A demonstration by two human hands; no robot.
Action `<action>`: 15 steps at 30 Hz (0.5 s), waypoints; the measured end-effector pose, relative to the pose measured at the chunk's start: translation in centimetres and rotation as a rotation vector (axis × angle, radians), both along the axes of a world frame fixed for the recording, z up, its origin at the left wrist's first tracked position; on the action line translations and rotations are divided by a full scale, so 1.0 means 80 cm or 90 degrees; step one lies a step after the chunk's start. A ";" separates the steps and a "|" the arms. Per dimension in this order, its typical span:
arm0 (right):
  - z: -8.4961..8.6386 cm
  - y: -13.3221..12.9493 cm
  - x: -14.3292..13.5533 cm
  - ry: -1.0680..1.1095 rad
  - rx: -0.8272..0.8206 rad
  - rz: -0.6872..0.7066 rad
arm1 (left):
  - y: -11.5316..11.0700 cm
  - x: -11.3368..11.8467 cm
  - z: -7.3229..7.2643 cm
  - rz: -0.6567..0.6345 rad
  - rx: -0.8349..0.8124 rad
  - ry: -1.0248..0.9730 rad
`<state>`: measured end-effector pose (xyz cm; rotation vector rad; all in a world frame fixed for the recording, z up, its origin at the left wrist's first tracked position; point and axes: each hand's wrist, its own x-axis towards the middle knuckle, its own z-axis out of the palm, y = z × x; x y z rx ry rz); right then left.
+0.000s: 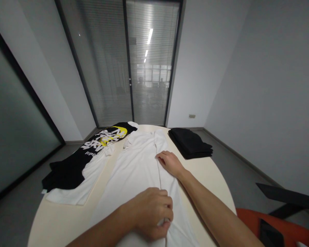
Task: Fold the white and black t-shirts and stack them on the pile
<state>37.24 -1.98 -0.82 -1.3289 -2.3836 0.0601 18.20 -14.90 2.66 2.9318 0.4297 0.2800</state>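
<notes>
A white T-shirt (136, 164) lies spread lengthwise on the table, its right side folded inward in a long strip. My left hand (153, 212) is closed at the near end, thumb and fingers pinched on the strip's edge. Farther up the same edge is my right hand (171, 164), palm down, its fingertips drawn together on the fabric. The fingertips of my right hand are partly hidden, and the shirt's near end runs under my left forearm.
A black printed T-shirt (72, 166) lies over white clothing (67, 196) on the table's left. Folded black garments (189, 142) are stacked at the right edge. The pale rounded table (208, 175) stands beside an orange chair (249, 219) holding a dark flat object (271, 234).
</notes>
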 end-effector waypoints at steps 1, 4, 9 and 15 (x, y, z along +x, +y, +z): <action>-0.001 0.000 0.001 0.007 -0.003 0.004 | 0.000 0.000 -0.001 -0.008 -0.004 -0.017; -0.003 0.000 0.004 0.025 -0.005 0.013 | 0.000 -0.002 0.003 -0.011 -0.031 -0.027; -0.001 0.002 0.003 -0.017 0.005 0.002 | 0.002 -0.008 0.019 0.040 -0.079 0.019; 0.003 0.002 -0.007 0.058 0.042 -0.017 | 0.011 -0.010 0.018 0.058 -0.021 0.031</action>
